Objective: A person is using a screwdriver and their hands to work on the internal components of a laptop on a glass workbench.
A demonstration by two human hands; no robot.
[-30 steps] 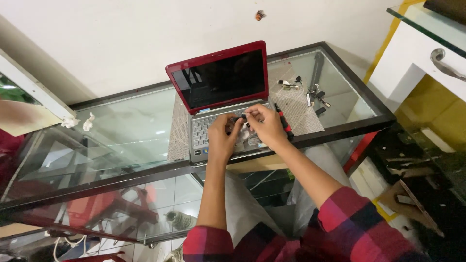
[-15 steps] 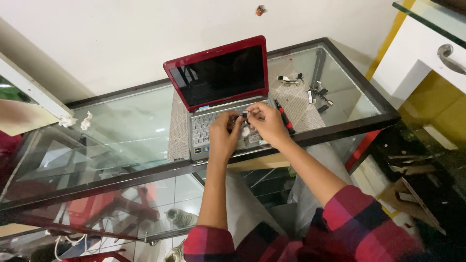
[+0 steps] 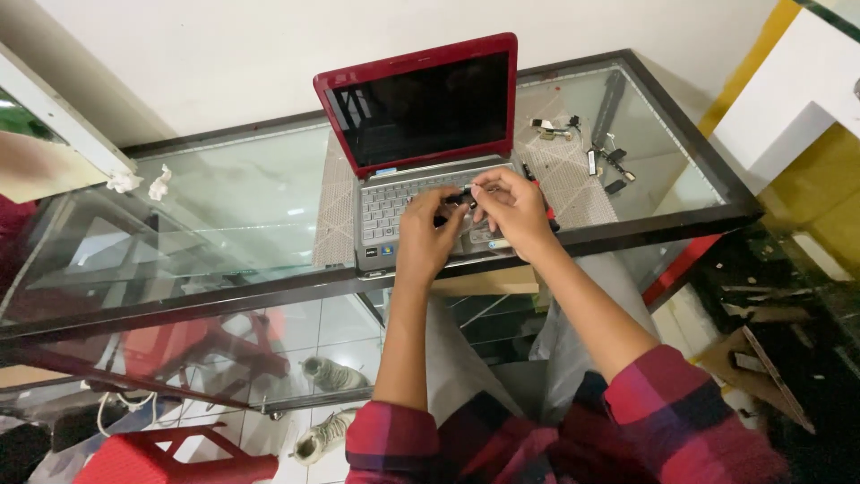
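A red laptop (image 3: 421, 108) stands open on a glass table (image 3: 224, 206), its screen dark and its grey keyboard (image 3: 385, 204) facing me. Both hands rest over the keyboard's right half. My left hand (image 3: 425, 235) and my right hand (image 3: 512, 211) meet at a thin dark tool (image 3: 457, 195), pinched between their fingertips just above the keys. The tool's tip is hidden by the fingers. My sleeves are red plaid.
Small loose parts and dark strips (image 3: 602, 143) lie on the glass right of the laptop. Crumpled white paper (image 3: 159, 182) sits at the far left. A red stool (image 3: 170, 457) and shoes (image 3: 331, 372) show below the glass. A white and yellow cabinet (image 3: 806, 134) stands at the right.
The view has shifted slightly. Both hands have stayed over the keyboard, with the fingertips working closer together around the thin tool.
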